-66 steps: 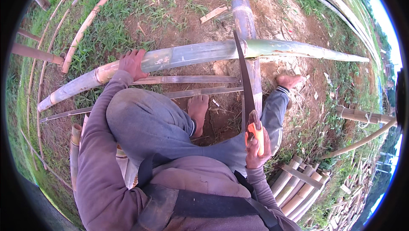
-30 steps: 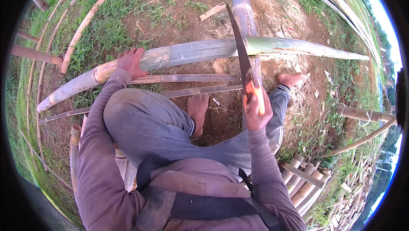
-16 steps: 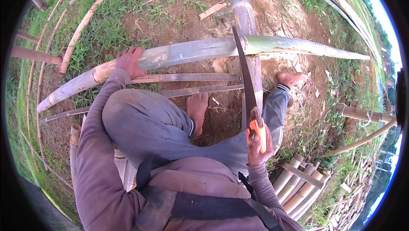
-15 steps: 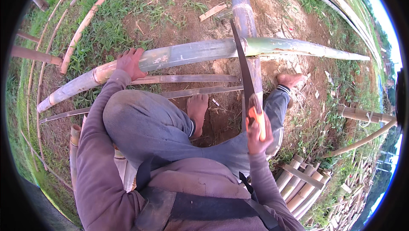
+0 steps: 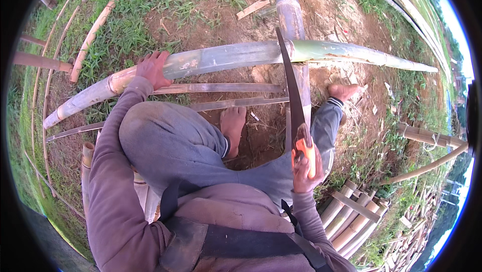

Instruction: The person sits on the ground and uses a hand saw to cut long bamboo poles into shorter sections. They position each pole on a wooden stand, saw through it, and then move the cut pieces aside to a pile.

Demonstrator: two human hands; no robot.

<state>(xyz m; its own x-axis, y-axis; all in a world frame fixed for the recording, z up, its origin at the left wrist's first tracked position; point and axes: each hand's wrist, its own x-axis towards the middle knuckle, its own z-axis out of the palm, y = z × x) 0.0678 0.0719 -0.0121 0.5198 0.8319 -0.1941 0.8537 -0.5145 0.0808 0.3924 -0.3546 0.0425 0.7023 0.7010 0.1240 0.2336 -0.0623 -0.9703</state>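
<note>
A thick grey-green bamboo pole (image 5: 226, 57) lies crosswise in front of me, over a second bamboo piece (image 5: 290, 15) that points away from me. My left hand (image 5: 153, 70) grips the crosswise pole left of its middle, fingers over the top. In my right hand (image 5: 305, 174) is the orange handle of a handsaw (image 5: 292, 84). Its long dark blade meets the pole beside a joint, right above the supporting piece, with the tip reaching past the far side. Whether the teeth have cut into the bamboo cannot be made out.
Two split bamboo strips (image 5: 221, 88) run between the pole and my bare feet. Cut bamboo lengths (image 5: 346, 214) are stacked at lower right, near a heap of scraps (image 5: 411, 232). A tied bamboo frame (image 5: 432, 135) stands at right. Long poles (image 5: 100, 26) lie on grass at left.
My right hand has drawn the handsaw back toward me, and the blade tip has come nearer the pole. My left hand keeps its grip on the pole.
</note>
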